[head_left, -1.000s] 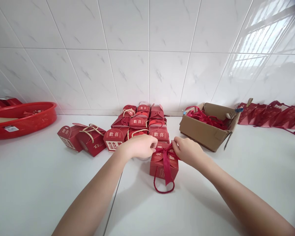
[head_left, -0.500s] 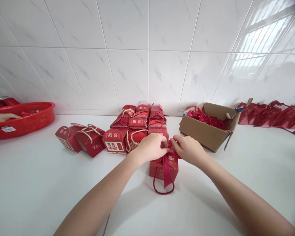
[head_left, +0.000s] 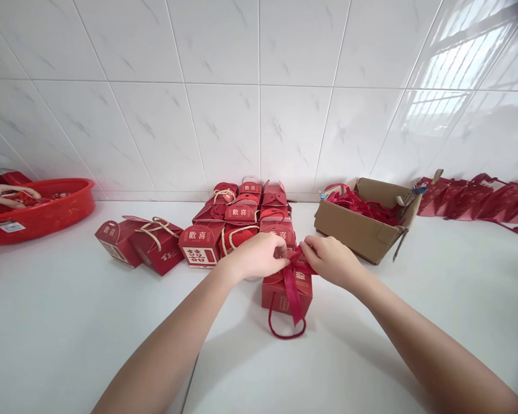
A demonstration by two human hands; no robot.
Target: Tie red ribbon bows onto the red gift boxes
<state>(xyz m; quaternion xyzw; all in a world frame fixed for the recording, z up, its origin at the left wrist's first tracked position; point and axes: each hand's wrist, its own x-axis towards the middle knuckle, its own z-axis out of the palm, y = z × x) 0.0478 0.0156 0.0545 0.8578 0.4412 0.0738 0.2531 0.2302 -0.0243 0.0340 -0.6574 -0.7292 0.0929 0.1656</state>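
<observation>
A small red gift box (head_left: 273, 295) stands on the white table in front of me, its dark red rope handle (head_left: 285, 337) drooping over the near side. Red ribbon (head_left: 292, 293) is looped on its top, one tail hanging down the front. My left hand (head_left: 259, 254) has its fingers closed on the ribbon at the left of the knot. On the right, my right hand (head_left: 331, 260) pinches a ribbon loop between thumb and fingers. The fingertips partly cover the knot.
Behind stand rows of red gift boxes (head_left: 201, 236), with two more boxes (head_left: 157, 247) to the left. A cardboard box (head_left: 358, 230) of red ribbons sits right. Far left, another person's hand (head_left: 8, 194) reaches into a red basin (head_left: 47, 217). Red bags (head_left: 470, 198) line the far right.
My left hand has shifted slightly left, showing more of the knot. The ribbon tail has swung a little right. The other person's hand has lifted some red items in the basin.
</observation>
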